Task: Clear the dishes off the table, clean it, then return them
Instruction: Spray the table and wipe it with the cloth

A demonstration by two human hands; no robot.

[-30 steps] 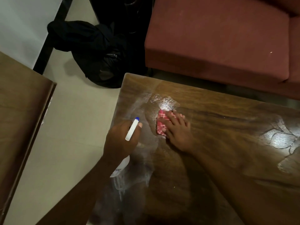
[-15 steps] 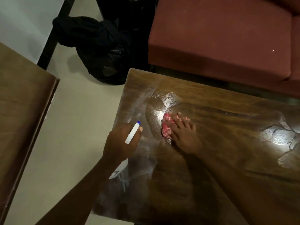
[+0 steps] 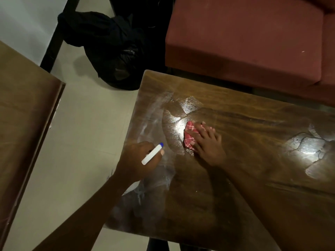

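A dark wooden table (image 3: 235,178) fills the right and lower part of the head view, with wet, shiny streaks near its left end. My right hand (image 3: 208,144) lies flat on a red-and-white checked cloth (image 3: 190,135) and presses it on the tabletop. My left hand (image 3: 137,158) hovers over the table's left edge, closed around a white spray bottle (image 3: 152,153) with a blue tip; most of the bottle is hidden under the hand. No dishes are in view.
A dark red sofa (image 3: 244,38) stands just beyond the table's far edge. A black bag (image 3: 112,49) lies on the pale tiled floor (image 3: 81,133) at the table's far left corner. Another wooden surface (image 3: 23,124) runs along the left side.
My right hand has slid the cloth a little to the right and towards me across the wet patch. My left hand has kept the bottle in about the same place.
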